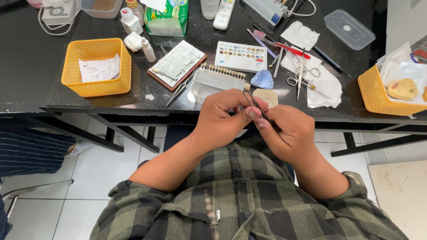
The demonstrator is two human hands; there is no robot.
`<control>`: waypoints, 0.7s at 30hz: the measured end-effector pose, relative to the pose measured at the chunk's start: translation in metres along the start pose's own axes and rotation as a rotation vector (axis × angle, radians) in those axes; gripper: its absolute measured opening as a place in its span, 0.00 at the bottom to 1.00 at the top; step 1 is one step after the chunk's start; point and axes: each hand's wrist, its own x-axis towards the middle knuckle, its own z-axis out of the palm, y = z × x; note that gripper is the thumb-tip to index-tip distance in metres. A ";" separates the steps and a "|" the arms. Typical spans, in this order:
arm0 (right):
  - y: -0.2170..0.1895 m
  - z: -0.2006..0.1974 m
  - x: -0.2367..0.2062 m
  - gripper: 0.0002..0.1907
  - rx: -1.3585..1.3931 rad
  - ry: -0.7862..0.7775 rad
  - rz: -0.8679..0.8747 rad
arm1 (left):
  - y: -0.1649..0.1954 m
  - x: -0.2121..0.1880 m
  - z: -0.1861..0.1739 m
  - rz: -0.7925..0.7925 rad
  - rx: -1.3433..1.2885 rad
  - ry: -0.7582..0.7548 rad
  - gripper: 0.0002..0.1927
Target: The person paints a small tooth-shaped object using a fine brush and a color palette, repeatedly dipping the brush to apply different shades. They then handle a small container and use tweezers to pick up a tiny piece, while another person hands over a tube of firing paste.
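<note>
- The black worktop (26, 66) runs across the upper part of the view, crowded with tools and containers.
- A yellow basket (71, 73) sits at the left with a slip of paper inside; a second yellow basket (371, 95) at the right edge holds a plaster dental cast (402, 89).
- A clear shallow tray (211, 84) stands just beyond the hands, with a row of tooth shade tabs (222, 70) along its far rim and a white colour palette (240, 56) behind it.
- White tissues (327, 84) lie to the right under scissors and forceps (302, 78).
- The left hand (220, 120) is curled nearly closed, thumb and fingertips pinched together near the tip of the tweezers; what they pinch is too small to tell.
- The right hand (289, 133) is closed around the thin metal tweezers (253, 101), which slant up and left, held in front of the worktop's edge above the lap.
</note>
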 end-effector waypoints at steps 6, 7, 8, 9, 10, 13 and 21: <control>-0.005 -0.002 0.004 0.07 -0.017 0.034 -0.051 | 0.001 0.001 0.007 0.014 -0.002 0.005 0.11; -0.005 -0.002 0.004 0.07 -0.022 0.032 -0.051 | 0.001 0.001 0.007 0.019 -0.013 0.002 0.11; -0.004 -0.002 0.004 0.08 -0.027 0.029 -0.050 | 0.001 0.001 0.008 -0.001 -0.032 -0.008 0.11; -0.003 -0.002 0.004 0.08 -0.032 0.025 -0.050 | 0.000 0.001 0.008 -0.021 -0.051 -0.018 0.11; -0.003 -0.002 0.003 0.08 -0.038 0.027 -0.051 | 0.001 0.001 0.007 -0.039 -0.069 -0.029 0.11; -0.002 -0.002 0.003 0.09 -0.047 0.033 -0.057 | 0.001 0.000 0.007 -0.063 -0.101 -0.040 0.12; -0.004 -0.002 0.004 0.09 -0.090 0.038 -0.064 | -0.004 -0.001 0.007 -0.119 -0.251 -0.075 0.13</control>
